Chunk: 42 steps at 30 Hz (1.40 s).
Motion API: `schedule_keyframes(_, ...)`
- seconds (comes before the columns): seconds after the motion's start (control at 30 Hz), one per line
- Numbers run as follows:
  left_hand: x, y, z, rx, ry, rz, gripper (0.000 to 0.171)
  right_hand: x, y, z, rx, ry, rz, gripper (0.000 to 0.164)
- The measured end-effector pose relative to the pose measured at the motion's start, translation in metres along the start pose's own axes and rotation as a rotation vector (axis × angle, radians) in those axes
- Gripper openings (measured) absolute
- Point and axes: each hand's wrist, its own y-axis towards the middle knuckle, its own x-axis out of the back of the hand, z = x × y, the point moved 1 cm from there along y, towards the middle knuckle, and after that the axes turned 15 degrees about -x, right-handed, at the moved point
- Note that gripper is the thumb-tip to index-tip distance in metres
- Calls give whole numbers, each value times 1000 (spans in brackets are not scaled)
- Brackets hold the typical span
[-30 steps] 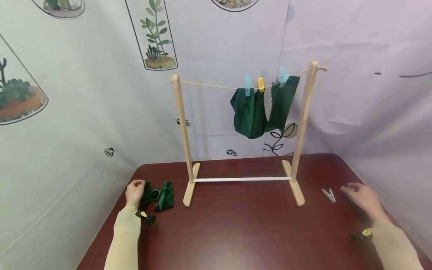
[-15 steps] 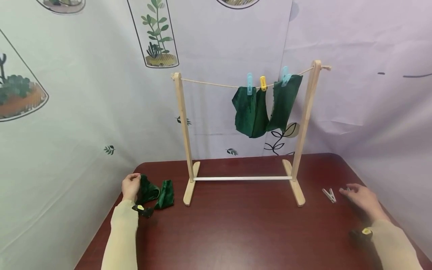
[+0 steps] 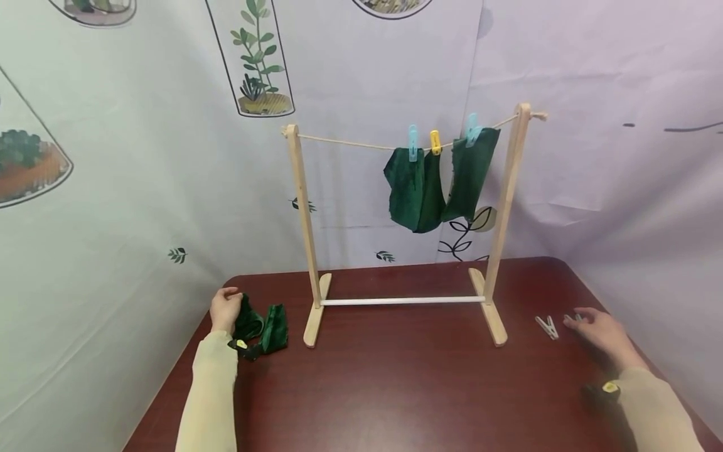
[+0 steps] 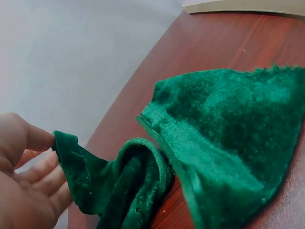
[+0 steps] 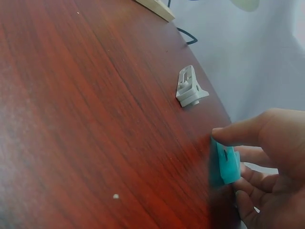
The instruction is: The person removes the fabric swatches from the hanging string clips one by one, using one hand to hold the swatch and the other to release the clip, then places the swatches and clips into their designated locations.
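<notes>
At the table's left side my left hand (image 3: pixel 224 309) pinches the corner of a piece of dark green velvet cloth (image 4: pixel 88 176) between thumb and fingers. The cloth's lower part lies bunched, with a rounded fold. Right beside it is a second green velvet piece (image 4: pixel 233 138), lying on the tabletop. Over on the right edge, my right hand (image 3: pixel 604 334) holds a teal clothespin (image 5: pixel 229 164) between thumb and fingers, low at the tabletop. A whitish clothespin (image 5: pixel 189 87) lies just inward of that hand.
A wooden drying rack (image 3: pixel 305 216) with a rope line (image 3: pixel 344 142) stands at the back. Green cloths (image 3: pixel 407 191) hang towards its right, held by blue clothespins (image 3: pixel 413 143) and a yellow clothespin (image 3: pixel 435 142). A printed backdrop (image 3: pixel 361 75) surrounds the dark red table (image 3: pixel 407 376).
My left hand has moved slightly away from me, drawing up the pinched corner of the cloth. The right hand stays in about the same place with the teal clothespin.
</notes>
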Motion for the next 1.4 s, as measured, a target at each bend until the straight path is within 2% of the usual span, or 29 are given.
schedule_keyframes(0.1,1,-4,0,28,69,3,40,-2,0,0,1,2,5,63)
schedule_keyframes(0.23,4,-10,-1,66,166,42,42,-2,1,-1,-4,15,21,64)
schedule_keyframes(0.33,5,-12,0,76,201,76,41,-2,2,-3,-7,22,26,65)
schedule_keyframes(0.57,1,-9,8,52,97,52,38,1,1,1,-7,15,29,65)
schedule_keyframes(0.8,-4,-6,4,19,55,91,38,2,4,-3,3,56,70,69)
schedule_keyframes(0.97,-6,-4,-10,8,-22,84,39,4,3,-8,-16,117,122,73)
schedule_keyframes(1.13,-2,-3,-35,-18,-173,95,39,15,-2,5,-57,191,179,78)
schedule_keyframes(1.27,0,1,-61,-79,-238,119,42,30,-4,24,-23,214,149,76)
schedule_keyframes(1.4,2,4,-90,-144,-258,129,44,48,-4,47,44,209,56,72)
